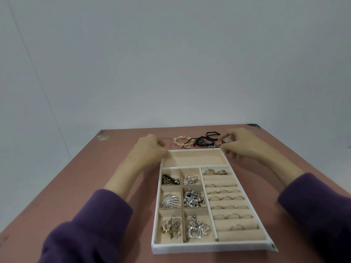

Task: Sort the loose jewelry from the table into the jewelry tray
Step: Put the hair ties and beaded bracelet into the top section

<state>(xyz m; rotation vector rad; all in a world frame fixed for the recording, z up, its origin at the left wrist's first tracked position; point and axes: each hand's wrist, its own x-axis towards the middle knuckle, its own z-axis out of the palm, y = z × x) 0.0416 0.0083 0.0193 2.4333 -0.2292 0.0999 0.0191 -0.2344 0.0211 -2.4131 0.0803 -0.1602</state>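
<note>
The jewelry tray has a white rim and a beige lining, and lies in the middle of the table. Its small left compartments hold brooches and sparkly pieces, and its right rolls hold several rings. The long far compartment is bare. Beyond the tray lie a cream beaded bracelet, black cord bracelets and a thin chain. My left hand is curled at the tray's far left corner, right by the chain's end. My right hand pinches a small silver piece above the far right corner.
The pink table ends just behind the loose jewelry, against a plain grey wall. Its surface has worn patches at the far left and at the far right corner. Purple sleeves cover both my forearms.
</note>
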